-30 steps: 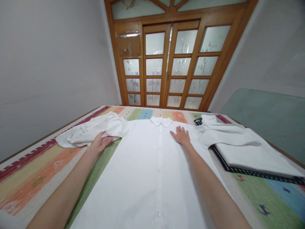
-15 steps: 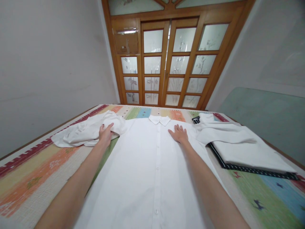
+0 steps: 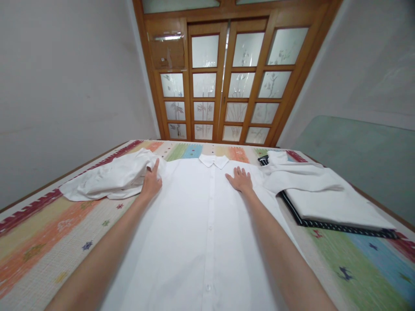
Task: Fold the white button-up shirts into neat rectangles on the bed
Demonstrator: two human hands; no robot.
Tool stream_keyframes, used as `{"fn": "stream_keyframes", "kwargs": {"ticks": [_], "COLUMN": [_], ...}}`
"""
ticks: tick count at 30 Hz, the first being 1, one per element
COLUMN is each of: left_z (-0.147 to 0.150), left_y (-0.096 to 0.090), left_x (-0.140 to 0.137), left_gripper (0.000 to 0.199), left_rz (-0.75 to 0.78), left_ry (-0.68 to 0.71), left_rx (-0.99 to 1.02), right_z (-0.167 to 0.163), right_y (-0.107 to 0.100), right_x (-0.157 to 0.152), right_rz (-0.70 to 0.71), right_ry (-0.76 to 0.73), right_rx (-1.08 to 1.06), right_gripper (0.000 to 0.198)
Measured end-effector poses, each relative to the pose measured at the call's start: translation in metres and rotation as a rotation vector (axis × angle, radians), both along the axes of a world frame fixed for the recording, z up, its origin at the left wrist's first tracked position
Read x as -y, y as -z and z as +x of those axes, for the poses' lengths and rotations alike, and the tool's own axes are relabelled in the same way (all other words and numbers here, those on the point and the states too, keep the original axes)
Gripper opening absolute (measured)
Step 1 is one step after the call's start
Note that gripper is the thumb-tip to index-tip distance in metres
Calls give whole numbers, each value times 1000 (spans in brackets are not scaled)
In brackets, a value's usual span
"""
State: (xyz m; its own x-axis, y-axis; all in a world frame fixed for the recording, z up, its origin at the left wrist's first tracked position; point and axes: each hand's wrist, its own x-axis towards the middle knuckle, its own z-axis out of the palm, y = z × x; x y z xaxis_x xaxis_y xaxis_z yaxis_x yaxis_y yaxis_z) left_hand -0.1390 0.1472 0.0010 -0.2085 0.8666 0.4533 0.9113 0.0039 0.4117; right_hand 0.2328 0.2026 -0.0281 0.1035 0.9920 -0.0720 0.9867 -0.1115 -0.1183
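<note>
While two hands [image 3: 151, 185] [image 3: 241, 181] touch one shirt [image 3: 181, 229], right fingers [image 3: 239, 171] are spread, left grip unclear.

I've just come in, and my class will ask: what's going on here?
A person has a white shirt spread buttons-up on a patterned cloth, collar at the far end. Their right hand lies flat on its front; the left hand is at the bunched sleeve, its grip unclear. The other sleeve overlaps folded white fabric beside the shirt.
</note>
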Motion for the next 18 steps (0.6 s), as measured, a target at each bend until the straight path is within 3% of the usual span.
{"fn": "stream_keyframes", "kwargs": {"ticks": [9,14,18], "left_z": [-7,-11,-11], "left_y": [10,12,5], "left_x": [-3,-3,-1], "left_gripper": [58,67,92], "left_rz": [-104,-22,11], "left_ry": [-127,-136,-141], "left_rx": [-46,4,200], "right_z": [-1,-1,-1], "right_y": [-1,-3,-2], "right_x": [3,4,3], "right_rz": [12,15,16], "right_ry": [-2,0,2], "right_rx": [1,-14,-15], "right_gripper": [79,80,80]}}
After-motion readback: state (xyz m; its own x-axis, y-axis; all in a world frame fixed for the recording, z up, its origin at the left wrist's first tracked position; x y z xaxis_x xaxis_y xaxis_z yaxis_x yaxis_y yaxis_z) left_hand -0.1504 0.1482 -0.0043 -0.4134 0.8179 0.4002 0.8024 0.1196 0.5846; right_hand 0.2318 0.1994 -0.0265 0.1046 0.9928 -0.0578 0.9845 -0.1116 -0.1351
